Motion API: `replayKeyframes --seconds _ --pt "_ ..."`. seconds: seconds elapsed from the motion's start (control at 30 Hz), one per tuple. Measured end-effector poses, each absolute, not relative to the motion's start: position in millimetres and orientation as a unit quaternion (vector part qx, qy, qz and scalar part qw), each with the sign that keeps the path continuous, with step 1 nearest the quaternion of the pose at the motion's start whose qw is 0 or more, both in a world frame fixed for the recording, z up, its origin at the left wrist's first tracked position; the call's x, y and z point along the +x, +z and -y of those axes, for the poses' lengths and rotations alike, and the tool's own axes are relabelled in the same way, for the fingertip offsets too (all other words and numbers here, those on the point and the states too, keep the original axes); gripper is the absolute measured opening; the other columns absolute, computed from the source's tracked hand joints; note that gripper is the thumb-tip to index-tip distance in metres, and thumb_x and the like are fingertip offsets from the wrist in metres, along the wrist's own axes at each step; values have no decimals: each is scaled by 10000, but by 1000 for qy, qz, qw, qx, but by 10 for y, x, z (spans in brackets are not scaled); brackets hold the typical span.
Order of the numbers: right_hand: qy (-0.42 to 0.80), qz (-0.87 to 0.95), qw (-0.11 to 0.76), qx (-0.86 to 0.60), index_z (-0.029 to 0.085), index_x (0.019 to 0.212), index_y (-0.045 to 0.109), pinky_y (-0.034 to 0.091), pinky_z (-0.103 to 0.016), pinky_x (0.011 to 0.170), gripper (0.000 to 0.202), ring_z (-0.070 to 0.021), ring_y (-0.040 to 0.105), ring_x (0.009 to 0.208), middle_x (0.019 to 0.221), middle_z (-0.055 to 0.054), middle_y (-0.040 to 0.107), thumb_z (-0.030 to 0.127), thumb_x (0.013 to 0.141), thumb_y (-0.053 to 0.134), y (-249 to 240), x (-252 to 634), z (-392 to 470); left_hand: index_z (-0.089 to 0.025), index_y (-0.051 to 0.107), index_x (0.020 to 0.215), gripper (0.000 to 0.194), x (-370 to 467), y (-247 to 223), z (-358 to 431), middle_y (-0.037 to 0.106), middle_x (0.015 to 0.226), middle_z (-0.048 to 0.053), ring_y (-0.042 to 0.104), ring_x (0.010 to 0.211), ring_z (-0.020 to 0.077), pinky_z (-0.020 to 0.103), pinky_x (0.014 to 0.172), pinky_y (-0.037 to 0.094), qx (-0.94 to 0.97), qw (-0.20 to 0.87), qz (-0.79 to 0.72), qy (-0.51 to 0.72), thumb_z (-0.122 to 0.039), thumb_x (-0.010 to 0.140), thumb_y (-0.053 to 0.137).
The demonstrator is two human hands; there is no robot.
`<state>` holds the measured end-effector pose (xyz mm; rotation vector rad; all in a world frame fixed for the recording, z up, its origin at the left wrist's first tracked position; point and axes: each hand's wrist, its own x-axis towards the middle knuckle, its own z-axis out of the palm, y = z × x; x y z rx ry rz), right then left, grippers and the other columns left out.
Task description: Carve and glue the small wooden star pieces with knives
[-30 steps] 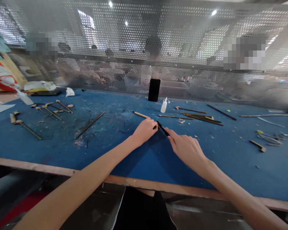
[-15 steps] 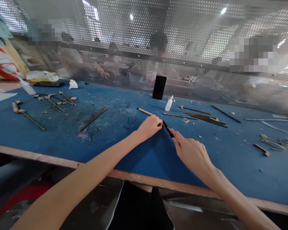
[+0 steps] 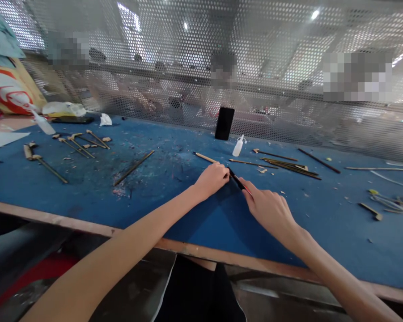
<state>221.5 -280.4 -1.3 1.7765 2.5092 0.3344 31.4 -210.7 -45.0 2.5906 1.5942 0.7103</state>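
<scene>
My left hand [image 3: 213, 179] is closed in a pinch low over the blue table, and what lies between its fingertips is mostly hidden. A thin pale stick with a dark tip [image 3: 205, 157] runs up to its far side; whether the fingers grip it I cannot tell. My right hand [image 3: 270, 205] is wrapped round a slim black hand tool with a red edge [image 3: 236, 179]. The tool's dark front end meets the left fingertips. Its exact kind is unclear. Just beyond the hands stand a small white squeeze bottle [image 3: 238, 146] and a propped black phone [image 3: 224, 123].
Several thin brown sticks [image 3: 290, 167] lie right of the bottle. At left are a single stick [image 3: 134, 168], sticks with pale end pieces [image 3: 77, 145] and another squeeze bottle [image 3: 44, 124]. A perforated metal screen [image 3: 174, 85] closes off the back; people show behind it.
The whole view has shifted slightly right and down. Both hands keep nearly the same pose, with the tool still at the left fingertips.
</scene>
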Motion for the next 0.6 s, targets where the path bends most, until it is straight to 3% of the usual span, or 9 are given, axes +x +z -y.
replayKeyframes --seconds 0.37,0.6 --pt "100 -810 26 577 309 1537 483 436 -304 568 462 -306 778 769 828 -59 800 348 1089 371 50 2293 2978 -154 741 802 233 278 -454 2077 723 854 82 637 911 232 333 841 490 829 33 -497 254 -150 938 553" --pt "108 -815 18 568 294 1530 492 482 -307 620 465 -303 776 778 880 -95 803 344 1090 349 15 2161 2762 -139 726 864 142 283 -460 2078 710 876 60 639 936 216 355 885 499 832 30 -497 244 -163 938 607"
